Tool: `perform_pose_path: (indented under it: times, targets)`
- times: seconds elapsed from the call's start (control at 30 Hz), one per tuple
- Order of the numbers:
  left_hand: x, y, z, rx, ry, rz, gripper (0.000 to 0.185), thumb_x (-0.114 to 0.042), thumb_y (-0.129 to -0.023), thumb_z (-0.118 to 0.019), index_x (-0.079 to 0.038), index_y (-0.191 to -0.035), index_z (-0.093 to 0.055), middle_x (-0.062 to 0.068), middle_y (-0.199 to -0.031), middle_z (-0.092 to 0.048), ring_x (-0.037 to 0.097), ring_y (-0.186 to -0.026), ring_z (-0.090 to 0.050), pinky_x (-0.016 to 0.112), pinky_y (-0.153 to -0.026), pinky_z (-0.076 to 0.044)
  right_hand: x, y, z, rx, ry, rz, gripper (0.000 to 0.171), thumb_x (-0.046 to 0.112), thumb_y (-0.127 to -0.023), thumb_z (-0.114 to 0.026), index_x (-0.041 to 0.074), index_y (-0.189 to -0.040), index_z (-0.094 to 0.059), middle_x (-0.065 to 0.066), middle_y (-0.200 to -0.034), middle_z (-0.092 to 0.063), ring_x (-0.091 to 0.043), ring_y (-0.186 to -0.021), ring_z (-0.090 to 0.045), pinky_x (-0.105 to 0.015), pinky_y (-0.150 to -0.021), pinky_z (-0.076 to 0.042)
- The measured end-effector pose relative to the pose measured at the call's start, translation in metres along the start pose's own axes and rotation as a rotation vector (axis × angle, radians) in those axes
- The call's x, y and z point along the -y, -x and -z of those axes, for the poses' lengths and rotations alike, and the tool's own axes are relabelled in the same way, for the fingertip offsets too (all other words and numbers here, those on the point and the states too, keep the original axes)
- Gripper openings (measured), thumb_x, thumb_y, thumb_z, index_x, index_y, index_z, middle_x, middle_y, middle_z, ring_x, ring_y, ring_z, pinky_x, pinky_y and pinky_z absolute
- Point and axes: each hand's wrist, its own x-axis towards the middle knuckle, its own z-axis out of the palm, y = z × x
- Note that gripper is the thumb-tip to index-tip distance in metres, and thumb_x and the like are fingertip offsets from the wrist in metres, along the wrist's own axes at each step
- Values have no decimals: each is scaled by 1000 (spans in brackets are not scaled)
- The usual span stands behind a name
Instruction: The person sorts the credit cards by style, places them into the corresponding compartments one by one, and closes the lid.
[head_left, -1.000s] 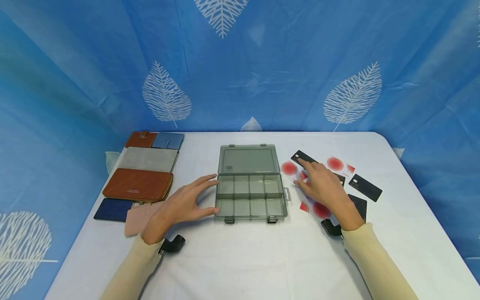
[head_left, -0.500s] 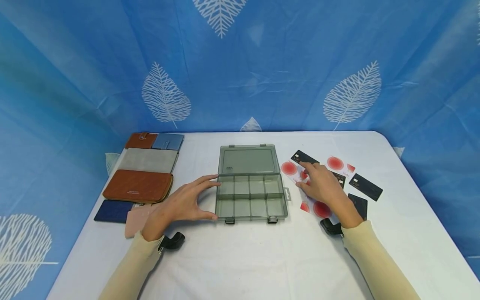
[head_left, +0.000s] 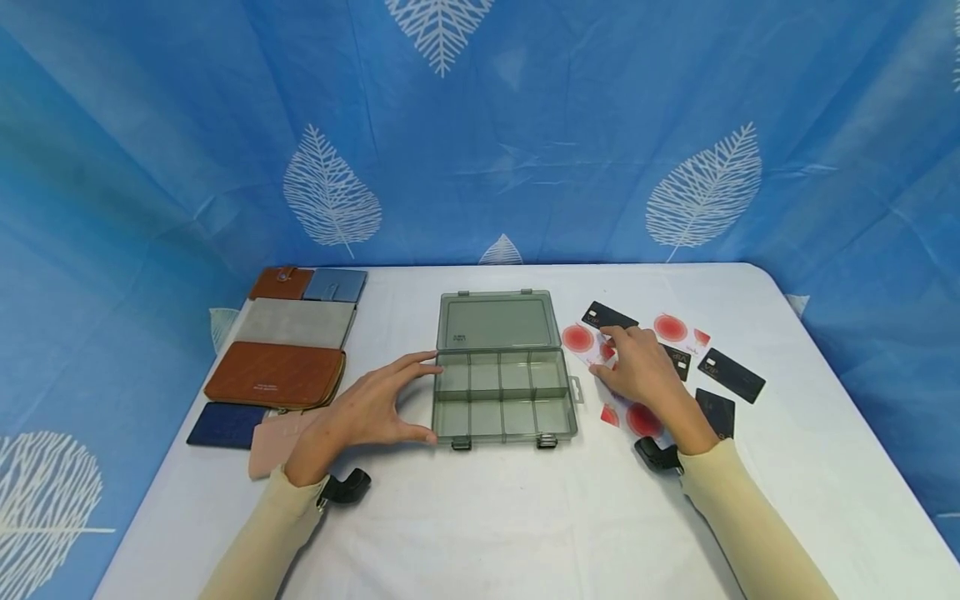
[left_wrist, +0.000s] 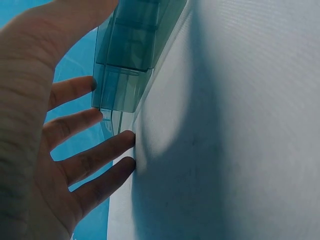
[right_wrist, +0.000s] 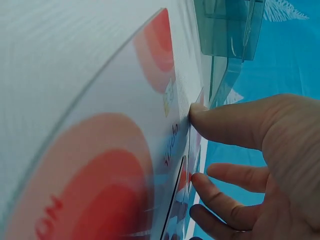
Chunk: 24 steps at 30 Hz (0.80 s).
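Observation:
In the head view, my left hand (head_left: 367,407) spans the left side of a translucent grey-green compartment box (head_left: 501,437), its thumb at the front corner and fingertips at the edge near the hinge. The box's lid (head_left: 495,321) lies folded back. My right hand (head_left: 641,367) reaches over several scattered cards, with thumb and fingertips set apart at a white card with red circles (head_left: 577,337). In the right wrist view, the thumb (right_wrist: 210,120) meets a card's edge while the fingertips touch cards farther along. Part of that card is hidden under the hand.
A black VIP card (head_left: 609,317) lies just beyond the right hand; more black cards (head_left: 731,375) and a white card with red circles (head_left: 670,327) lie around it. At the left are a brown zip wallet (head_left: 273,375), a grey wallet (head_left: 300,322) and a pink wallet (head_left: 270,446).
My right thumb and index finger have drawn closer together over the white and red card. The left hand stays almost in place at the box.

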Motion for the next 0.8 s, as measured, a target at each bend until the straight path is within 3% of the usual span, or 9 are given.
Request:
perform_pose_path:
  times: [0.23, 0.5, 0.63, 0.8]
  targets:
    - [-2, 0, 0, 5, 3, 6, 100, -58, -72, -97, -13, -153, -59, 9, -167, -46, 36, -146, -54, 59, -108, -52, -4, 0, 2, 20, -32, -22, 65, 23, -92, -84, -10, -142, -60, -25, -112, -70, -51, -118, -57, -62, -99, -49]
    - [-3, 0, -2, 11, 1, 17, 100, -61, -73, -96, -14, -154, -59, 7, -168, -45, 36, -149, -51, 60, -111, -50, -6, 2, 5, 26, -62, -33, 62, 21, -88, -88, -7, -137, -65, -23, -109, -63, -40, -104, -56, -54, -84, -53]
    - [-3, 0, -3, 0, -4, 20, 100, -62, -73, -95, -15, -153, -59, 7, -169, -43, 36, -152, -47, 61, -113, -47, -8, 2, 7, -30, -48, -15, 55, 18, -90, -84, -3, -137, -65, -16, -93, -65, -34, -85, -59, -48, -73, -51]
    - [-2, 0, -5, -6, -4, 13, 100, -62, -73, -95, -14, -152, -60, 6, -171, -40, 34, -154, -45, 60, -113, -48, -9, 2, 9, -76, -81, -16, 41, 13, -100, -71, 2, -138, -64, -9, -74, -64, -24, -61, -52, -37, -58, -42]
